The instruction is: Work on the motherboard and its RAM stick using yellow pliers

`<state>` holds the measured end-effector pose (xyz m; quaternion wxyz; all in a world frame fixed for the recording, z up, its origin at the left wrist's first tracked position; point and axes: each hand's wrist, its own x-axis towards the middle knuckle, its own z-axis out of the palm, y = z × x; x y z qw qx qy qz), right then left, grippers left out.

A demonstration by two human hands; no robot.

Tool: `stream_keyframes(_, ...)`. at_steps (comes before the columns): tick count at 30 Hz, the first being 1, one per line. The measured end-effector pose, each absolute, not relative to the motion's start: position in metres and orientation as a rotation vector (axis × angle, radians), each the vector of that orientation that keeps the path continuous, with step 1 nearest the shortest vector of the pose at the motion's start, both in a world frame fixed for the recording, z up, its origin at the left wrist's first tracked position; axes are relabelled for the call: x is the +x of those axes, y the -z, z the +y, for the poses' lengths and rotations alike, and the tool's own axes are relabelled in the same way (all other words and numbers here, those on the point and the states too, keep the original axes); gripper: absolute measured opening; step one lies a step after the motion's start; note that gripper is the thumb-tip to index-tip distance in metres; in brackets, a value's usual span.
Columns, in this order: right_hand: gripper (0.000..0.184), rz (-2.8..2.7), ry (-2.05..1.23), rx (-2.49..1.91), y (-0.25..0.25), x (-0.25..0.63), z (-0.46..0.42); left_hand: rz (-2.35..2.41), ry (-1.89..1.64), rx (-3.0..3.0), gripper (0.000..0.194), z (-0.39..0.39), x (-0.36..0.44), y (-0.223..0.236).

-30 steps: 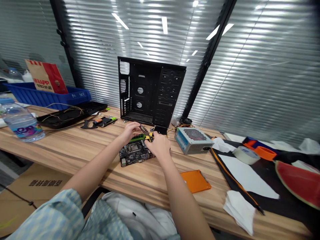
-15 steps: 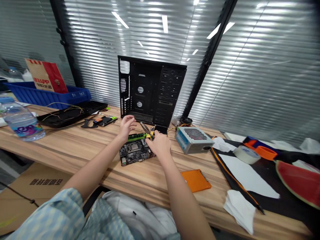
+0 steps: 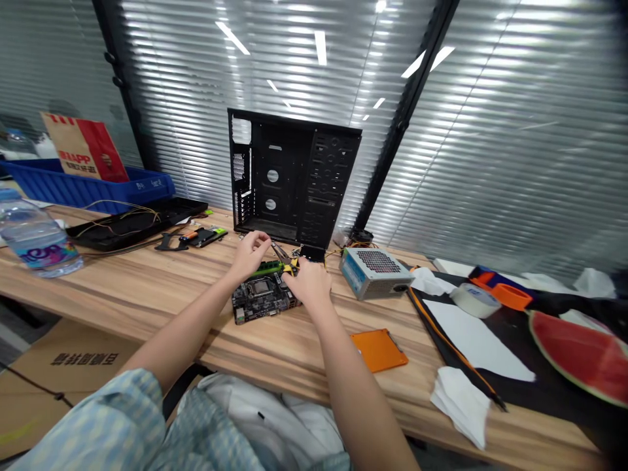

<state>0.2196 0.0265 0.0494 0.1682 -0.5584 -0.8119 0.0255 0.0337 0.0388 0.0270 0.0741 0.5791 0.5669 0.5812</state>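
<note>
A dark motherboard [image 3: 262, 297] with a square CPU socket lies on the wooden table in front of me. Along its far edge runs a green memory module [image 3: 267, 268]. My right hand [image 3: 311, 281] is closed at the board's right side, around the yellow handles of a pair of pliers [image 3: 281, 253]. The plier jaws point away to the upper left. My left hand [image 3: 252, 254] is over the board's far left, with thumb and fingers pinched together beside the jaws. Anything between those fingertips is too small to make out.
Behind the board stands an open black computer case [image 3: 289, 176]. Right of my hands are a power supply [image 3: 375, 273] and an orange flat drive [image 3: 379, 350]. A water bottle [image 3: 39, 239], a blue bin [image 3: 88, 186] and a black panel [image 3: 132, 222] occupy the left.
My left hand's fingers have come together into a pinch and moved slightly right, to the plier tips. My right hand stays on the pliers. The whole view has shifted a little.
</note>
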Motion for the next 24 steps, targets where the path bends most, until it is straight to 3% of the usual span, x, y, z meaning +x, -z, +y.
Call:
stream_keyframes(4,0.04,-2.323,-0.069,-1.595,-0.047,0.22,0.028,1.785,-1.598,1.791,0.023,0.042,0.032,-0.023)
stream_keyframes(15,0.039,-2.288,-0.045,-1.596,-0.052,0.219,0.025,1.642,-1.88,1.778,0.021,0.032,0.036,-0.032)
stream_keyframes(24,0.038,-2.271,-0.026,-1.584,-0.05,0.219,0.026,1.673,-1.842,1.792,0.02,0.033,0.035,-0.03)
